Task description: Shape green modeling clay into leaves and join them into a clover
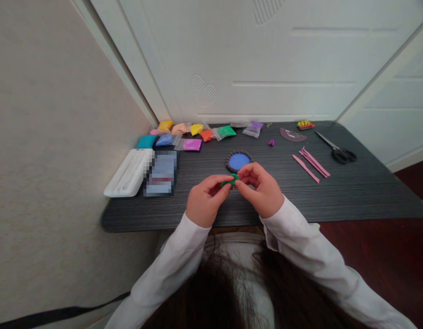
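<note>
A small lump of green modelling clay [233, 178] is pinched between both hands above the near part of the dark table. My left hand [208, 195] grips its left side between thumb and fingers. On the right side, my right hand [261, 189] closes its thumb and fingertips on the same lump. Just behind the hands lies a round blue clay disc [239, 161] with a dark beaded clay rim, its near edge partly covered by my right fingers. An opened bag of green clay [226, 131] rests farther back.
Several bags of coloured clay [192, 144] line the table's back left. A white case [131, 173] and a blurred-out device [161, 173] lie at left. Pink modelling tools [314, 163], black-handled scissors [340, 154], a purple clay bit [271, 143] and a half-round template [292, 135] lie at right.
</note>
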Available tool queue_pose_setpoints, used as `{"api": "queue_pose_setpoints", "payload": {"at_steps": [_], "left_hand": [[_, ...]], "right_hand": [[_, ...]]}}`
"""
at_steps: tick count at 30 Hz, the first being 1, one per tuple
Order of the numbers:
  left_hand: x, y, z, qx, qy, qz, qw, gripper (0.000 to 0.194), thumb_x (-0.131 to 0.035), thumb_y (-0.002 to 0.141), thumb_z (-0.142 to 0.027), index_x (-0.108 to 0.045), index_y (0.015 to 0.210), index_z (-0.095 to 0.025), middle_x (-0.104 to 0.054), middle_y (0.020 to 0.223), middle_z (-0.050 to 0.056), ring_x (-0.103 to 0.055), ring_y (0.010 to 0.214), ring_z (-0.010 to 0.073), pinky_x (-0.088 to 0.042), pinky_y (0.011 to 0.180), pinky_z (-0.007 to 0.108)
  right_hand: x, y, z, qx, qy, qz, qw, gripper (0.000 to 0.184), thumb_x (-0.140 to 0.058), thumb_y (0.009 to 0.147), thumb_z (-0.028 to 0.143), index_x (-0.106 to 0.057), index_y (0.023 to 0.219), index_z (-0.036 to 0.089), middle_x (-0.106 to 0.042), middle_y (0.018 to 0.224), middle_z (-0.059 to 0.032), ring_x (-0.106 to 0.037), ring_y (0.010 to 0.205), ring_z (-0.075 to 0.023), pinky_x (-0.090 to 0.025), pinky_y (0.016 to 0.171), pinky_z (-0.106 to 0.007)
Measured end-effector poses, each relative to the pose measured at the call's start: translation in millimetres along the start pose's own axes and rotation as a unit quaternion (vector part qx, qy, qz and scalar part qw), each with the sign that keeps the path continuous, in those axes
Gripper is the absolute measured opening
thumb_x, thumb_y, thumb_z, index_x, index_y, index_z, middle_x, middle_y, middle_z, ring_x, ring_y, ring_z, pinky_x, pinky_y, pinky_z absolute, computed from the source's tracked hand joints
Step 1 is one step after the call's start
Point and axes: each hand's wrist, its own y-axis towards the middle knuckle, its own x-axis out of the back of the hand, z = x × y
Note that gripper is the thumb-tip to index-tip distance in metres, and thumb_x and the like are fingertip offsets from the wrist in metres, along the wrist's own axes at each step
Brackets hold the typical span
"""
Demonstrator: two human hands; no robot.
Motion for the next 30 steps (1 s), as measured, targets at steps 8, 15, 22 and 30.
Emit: {"api": "queue_pose_setpoints", "payload": {"at_steps": [8, 15, 22, 30], "left_hand": [[-5.4, -2.6, -1.4, -0.002, -0.036, -0.055, 0.998, 0.019, -0.061, 0.072, -0.024, -0.066, 0.090, -0.019, -0.068, 0.094, 0.005, -0.063, 0.086, 0.0180, -0.049, 0.079, 0.030], [-13.0, -6.5, -7.7, -0.041, 0.016, -0.091, 0.995, 0.017, -0.057, 0.076, -0.022, -0.066, 0.090, -0.019, -0.067, 0.092, 0.004, -0.061, 0.086, 0.0163, -0.047, 0.082, 0.028], [-16.6, -11.3, -13.7, -0.066, 0.040, -0.087, 0.993, 0.020, -0.053, 0.078, -0.020, -0.064, 0.095, -0.018, -0.064, 0.098, 0.005, -0.060, 0.088, 0.0152, -0.048, 0.079, 0.026], [-19.7, -14.3, -15.6, -0.084, 0.033, -0.087, 0.992, 0.021, -0.052, 0.079, -0.018, -0.062, 0.097, -0.018, -0.062, 0.101, 0.005, -0.058, 0.093, 0.0156, -0.048, 0.082, 0.027]], "right_hand": [[-3.3, -10.0, 6.4, 0.183, -0.228, -0.056, 0.955, 0.010, -0.051, 0.079, 0.016, -0.057, 0.085, 0.020, -0.063, 0.085, -0.0061, -0.058, 0.086, -0.0170, -0.046, 0.077, -0.031], [-6.5, -12.6, 0.3, 0.182, -0.263, -0.069, 0.945, 0.013, -0.051, 0.080, 0.019, -0.058, 0.091, 0.021, -0.066, 0.089, -0.0061, -0.060, 0.086, -0.0182, -0.046, 0.077, -0.033], [-8.6, -12.1, -0.3, 0.188, -0.276, -0.088, 0.939, 0.013, -0.050, 0.080, 0.018, -0.060, 0.089, 0.020, -0.066, 0.090, -0.0068, -0.060, 0.087, -0.0186, -0.047, 0.078, -0.033], [-10.3, -12.3, 1.5, 0.182, -0.260, -0.117, 0.941, 0.015, -0.050, 0.080, 0.018, -0.060, 0.090, 0.021, -0.067, 0.092, -0.0069, -0.061, 0.088, -0.0178, -0.048, 0.079, -0.032]]}}
